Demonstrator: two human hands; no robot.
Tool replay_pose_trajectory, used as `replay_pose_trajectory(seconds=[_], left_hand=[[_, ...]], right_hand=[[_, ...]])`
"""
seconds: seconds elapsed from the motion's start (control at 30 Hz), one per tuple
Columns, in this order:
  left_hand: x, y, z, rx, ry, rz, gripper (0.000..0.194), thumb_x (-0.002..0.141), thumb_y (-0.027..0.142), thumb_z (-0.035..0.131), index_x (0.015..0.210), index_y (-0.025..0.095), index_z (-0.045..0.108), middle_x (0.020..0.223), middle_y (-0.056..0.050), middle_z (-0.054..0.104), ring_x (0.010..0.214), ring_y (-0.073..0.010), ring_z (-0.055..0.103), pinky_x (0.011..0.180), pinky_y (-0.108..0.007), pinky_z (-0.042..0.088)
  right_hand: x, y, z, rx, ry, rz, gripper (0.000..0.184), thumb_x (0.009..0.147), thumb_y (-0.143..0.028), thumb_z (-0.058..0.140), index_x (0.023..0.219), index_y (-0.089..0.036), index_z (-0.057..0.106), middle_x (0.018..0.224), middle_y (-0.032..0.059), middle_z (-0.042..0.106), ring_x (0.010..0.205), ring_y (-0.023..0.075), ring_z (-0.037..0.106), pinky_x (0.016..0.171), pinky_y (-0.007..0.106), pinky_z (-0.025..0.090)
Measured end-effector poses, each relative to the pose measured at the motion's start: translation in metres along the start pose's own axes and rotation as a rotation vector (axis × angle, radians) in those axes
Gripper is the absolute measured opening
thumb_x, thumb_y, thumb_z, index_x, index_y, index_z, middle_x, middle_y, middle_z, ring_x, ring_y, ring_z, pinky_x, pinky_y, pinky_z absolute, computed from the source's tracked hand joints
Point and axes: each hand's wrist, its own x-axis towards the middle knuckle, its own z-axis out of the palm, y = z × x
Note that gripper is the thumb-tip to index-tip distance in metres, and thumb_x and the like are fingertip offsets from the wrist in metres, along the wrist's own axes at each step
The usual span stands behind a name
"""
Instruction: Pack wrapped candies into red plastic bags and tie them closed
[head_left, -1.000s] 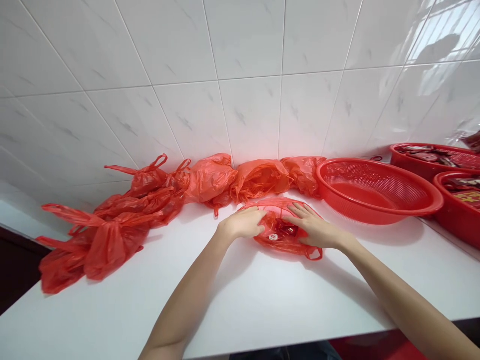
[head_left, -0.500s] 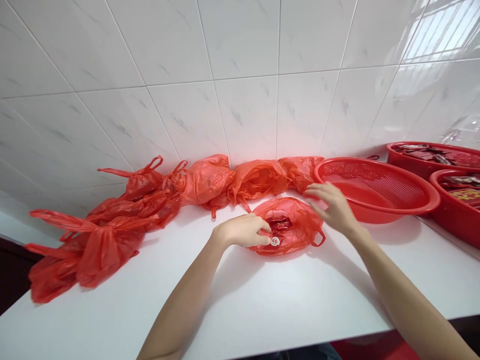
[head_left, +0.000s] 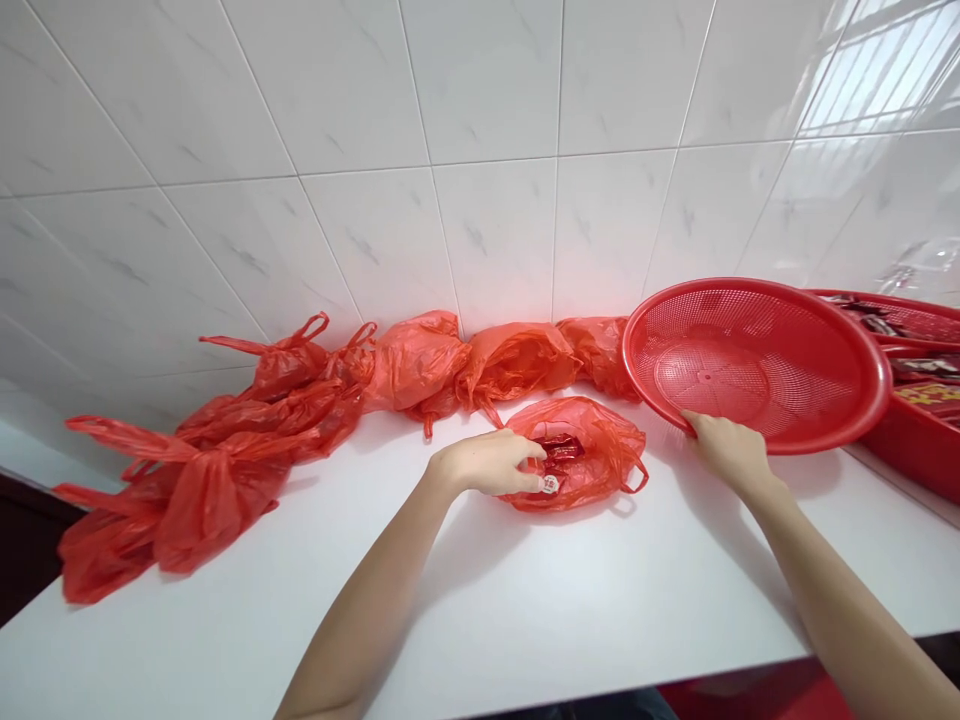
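Observation:
My left hand is closed on the left edge of an open red plastic bag, its fingertips partly inside the mouth. Dark red shiny packets lie in the bag, and a small white label shows by my thumb. On the other side, my right hand grips the near rim of a red perforated plastic basket. The basket tilts toward me, and its inside looks bare.
Several tied red plastic bags run along the tiled wall, on the white table. Behind the held basket at the right stand red baskets with dark packets, one in back and one nearer.
My right hand has moved right from the bag to the basket's near rim and closed on it. The basket has tipped up toward me. My left hand stays at the bag.

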Motion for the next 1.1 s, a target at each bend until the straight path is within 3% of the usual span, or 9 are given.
replay_pose_trajectory(seconds=[0.1,0.23,0.37,0.5,0.6,0.7,0.8,0.97,1.1], left_hand=[[-0.001,0.000,-0.001,-0.044,-0.039,0.002,0.039,0.089,0.047,0.055,0.117,0.023,0.069,0.112,-0.006,0.073,0.097,-0.0224,0.067,0.077,-0.027,0.047],[-0.004,-0.001,-0.003,-0.060,-0.017,-0.004,0.041,0.090,0.046,0.054,0.122,0.024,0.067,0.121,-0.006,0.071,0.104,-0.0236,0.065,0.080,-0.028,0.047],[-0.006,-0.003,-0.005,-0.032,0.140,0.042,0.038,0.088,0.032,0.053,0.122,0.027,0.068,0.117,-0.006,0.069,0.108,-0.0254,0.062,0.084,-0.030,0.046],[-0.007,-0.010,-0.006,0.045,0.281,-0.051,0.037,0.087,0.028,0.054,0.119,0.026,0.071,0.121,-0.010,0.061,0.119,-0.0293,0.053,0.092,-0.036,0.045],[-0.005,-0.017,-0.005,0.016,0.162,-0.164,0.046,0.081,0.033,0.061,0.126,0.025,0.068,0.130,-0.012,0.056,0.115,-0.0282,0.056,0.086,-0.034,0.049],[0.000,-0.024,-0.002,-0.007,0.023,-0.192,0.053,0.072,0.029,0.068,0.125,0.025,0.068,0.122,-0.009,0.063,0.095,-0.0234,0.064,0.069,-0.027,0.049],[0.005,-0.028,-0.003,-0.005,0.030,-0.159,0.041,0.065,0.017,0.065,0.106,0.021,0.074,0.104,-0.006,0.070,0.079,-0.0196,0.065,0.056,-0.024,0.043],[-0.003,-0.024,-0.013,-0.258,0.388,-0.054,0.030,0.067,0.006,0.055,0.087,0.017,0.075,0.072,-0.001,0.069,0.063,-0.0146,0.064,0.054,-0.023,0.044],[-0.022,-0.014,-0.024,-0.694,0.863,0.000,0.030,0.077,0.019,0.061,0.103,0.016,0.074,0.071,-0.002,0.071,0.057,-0.0143,0.065,0.051,-0.024,0.052]], right_hand=[[0.013,0.011,0.000,-0.014,0.071,-0.014,0.034,0.089,-0.014,0.041,0.103,-0.018,0.072,0.094,0.0187,0.076,0.093,0.0364,0.070,0.081,0.050,0.050],[0.025,0.020,0.007,0.089,0.406,-0.004,0.038,0.093,-0.025,0.041,0.120,-0.014,0.066,0.123,0.0234,0.068,0.129,0.0439,0.051,0.108,0.076,0.023],[0.017,0.004,0.013,0.384,0.645,-0.225,0.047,0.096,-0.041,0.046,0.135,-0.017,0.057,0.148,0.0213,0.051,0.142,0.0392,0.041,0.115,0.067,0.026],[-0.007,-0.031,0.018,0.533,0.298,-0.457,0.084,0.086,-0.058,0.062,0.155,-0.020,0.033,0.158,0.0201,0.039,0.139,0.0386,0.047,0.105,0.053,0.048],[-0.019,-0.053,0.021,0.511,0.044,-0.437,0.093,0.084,-0.042,0.062,0.162,-0.024,0.014,0.166,0.0177,0.024,0.135,0.0389,0.052,0.095,0.050,0.054],[-0.019,-0.058,0.021,0.511,-0.019,-0.358,0.092,0.082,-0.020,0.055,0.163,-0.025,0.010,0.165,0.0172,0.025,0.134,0.0352,0.054,0.094,0.045,0.054],[-0.012,-0.049,0.015,0.477,-0.040,-0.235,0.098,0.080,-0.017,0.059,0.164,-0.021,0.008,0.164,0.0238,0.024,0.132,0.0386,0.055,0.092,0.046,0.054],[0.005,-0.024,-0.010,0.634,-0.111,-0.210,0.083,0.072,-0.012,0.060,0.153,-0.012,0.040,0.139,0.0210,0.059,0.112,0.0347,0.067,0.088,0.043,0.057],[0.014,-0.012,-0.049,1.008,0.176,-0.266,0.051,0.076,-0.027,0.067,0.127,-0.020,0.064,0.126,0.0129,0.068,0.104,0.0309,0.069,0.082,0.042,0.060]])
